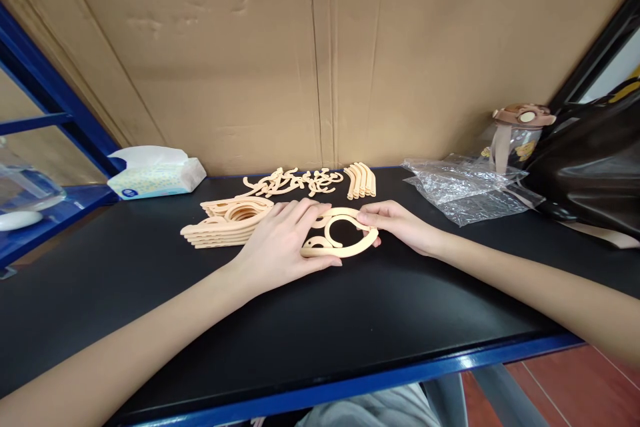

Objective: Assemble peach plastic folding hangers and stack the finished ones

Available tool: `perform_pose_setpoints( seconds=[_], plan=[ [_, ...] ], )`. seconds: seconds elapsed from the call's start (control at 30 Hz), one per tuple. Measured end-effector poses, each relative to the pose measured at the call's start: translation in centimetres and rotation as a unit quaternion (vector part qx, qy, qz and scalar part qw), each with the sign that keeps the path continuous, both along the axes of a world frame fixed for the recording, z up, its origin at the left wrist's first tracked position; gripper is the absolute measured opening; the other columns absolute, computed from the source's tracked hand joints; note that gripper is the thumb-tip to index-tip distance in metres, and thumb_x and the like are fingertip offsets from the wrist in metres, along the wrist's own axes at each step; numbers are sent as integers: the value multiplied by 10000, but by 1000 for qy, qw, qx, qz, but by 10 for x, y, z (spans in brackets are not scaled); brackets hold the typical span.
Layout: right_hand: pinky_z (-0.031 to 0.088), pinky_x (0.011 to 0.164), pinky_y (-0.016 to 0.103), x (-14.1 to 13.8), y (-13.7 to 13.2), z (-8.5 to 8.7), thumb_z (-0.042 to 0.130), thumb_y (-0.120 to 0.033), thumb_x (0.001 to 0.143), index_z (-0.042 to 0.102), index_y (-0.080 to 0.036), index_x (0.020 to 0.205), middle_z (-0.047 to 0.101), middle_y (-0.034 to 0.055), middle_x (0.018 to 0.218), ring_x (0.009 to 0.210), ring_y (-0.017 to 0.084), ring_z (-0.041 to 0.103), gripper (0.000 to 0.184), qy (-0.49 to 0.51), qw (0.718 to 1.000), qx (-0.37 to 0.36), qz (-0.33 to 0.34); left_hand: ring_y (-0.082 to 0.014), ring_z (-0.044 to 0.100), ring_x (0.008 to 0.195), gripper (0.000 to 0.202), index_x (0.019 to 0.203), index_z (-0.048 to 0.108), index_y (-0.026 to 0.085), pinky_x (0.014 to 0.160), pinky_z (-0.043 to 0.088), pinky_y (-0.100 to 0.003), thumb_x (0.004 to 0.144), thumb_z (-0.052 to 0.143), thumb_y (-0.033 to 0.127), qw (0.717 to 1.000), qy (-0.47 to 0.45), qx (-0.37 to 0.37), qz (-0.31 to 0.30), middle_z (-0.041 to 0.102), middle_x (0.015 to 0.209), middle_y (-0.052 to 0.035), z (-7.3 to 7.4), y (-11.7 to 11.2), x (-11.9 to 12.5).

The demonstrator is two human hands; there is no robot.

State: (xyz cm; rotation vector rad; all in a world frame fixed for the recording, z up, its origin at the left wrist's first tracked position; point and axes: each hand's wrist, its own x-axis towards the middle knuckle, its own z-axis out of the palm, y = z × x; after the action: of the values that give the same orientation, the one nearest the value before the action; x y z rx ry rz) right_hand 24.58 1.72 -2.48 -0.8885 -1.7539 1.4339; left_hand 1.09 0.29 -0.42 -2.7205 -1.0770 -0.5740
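Between my two hands is a beige plastic folding hanger [357, 249], folded so its curved arms frame the round hook. Lying over its left part, my left hand [280, 240] grips it, fingers on the far edge and thumb along the near edge. My right hand [395, 223] pinches the right end between thumb and fingers. Just left of my left hand is a stack of similar folded hangers [220, 230], partly hidden by that hand. Behind lie loose hooks and small beige parts [295, 181] in a heap. Several curved hanger arms [361, 180] sit side by side to their right.
A tissue pack [157, 177] stands at the back left of the black table [320, 340]. Crumpled clear plastic bags [465, 187], a drinking bottle [520, 133] and a black bag [590, 167] are on the right. Cardboard [320, 53] walls off the back.
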Motion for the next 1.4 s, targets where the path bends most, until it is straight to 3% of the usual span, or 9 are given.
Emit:
perform_pose_setpoints(
  seconds=[0.5,0.8,1.07,1.4],
  plan=[
    [422,588,217,-1,0,-2,600,-401,839,576,-138,753,602,-18,615,586,95,572,278,-48,996,25,73,-269,499,1091,782,1295,412,165,921,372,-372,714,617,647,998,41,24,-30,521,1260,-97,-3,-2,1],
    [417,653,216,-5,-4,0,650,-330,802,617,-131,871,586,-17,754,689,89,534,212,-59,992,44,107,-267,504,1087,765,1306,403,144,909,382,-369,745,598,626,995,60,24,-73,528,1250,-112,0,-6,3],
    [472,729,261,-4,-4,1,646,-327,806,632,-135,924,686,29,826,775,136,632,225,-50,992,7,117,-257,522,1057,686,1284,435,120,902,396,-364,780,599,556,996,53,13,-71,539,1230,-110,1,-11,4],
    [483,704,271,-7,-8,5,640,-384,809,658,-124,932,698,37,777,705,136,636,288,-53,994,-27,88,-261,499,1124,733,1321,400,127,938,388,-364,760,627,540,995,66,12,-72,514,1281,-108,2,-12,4]
  ],
)
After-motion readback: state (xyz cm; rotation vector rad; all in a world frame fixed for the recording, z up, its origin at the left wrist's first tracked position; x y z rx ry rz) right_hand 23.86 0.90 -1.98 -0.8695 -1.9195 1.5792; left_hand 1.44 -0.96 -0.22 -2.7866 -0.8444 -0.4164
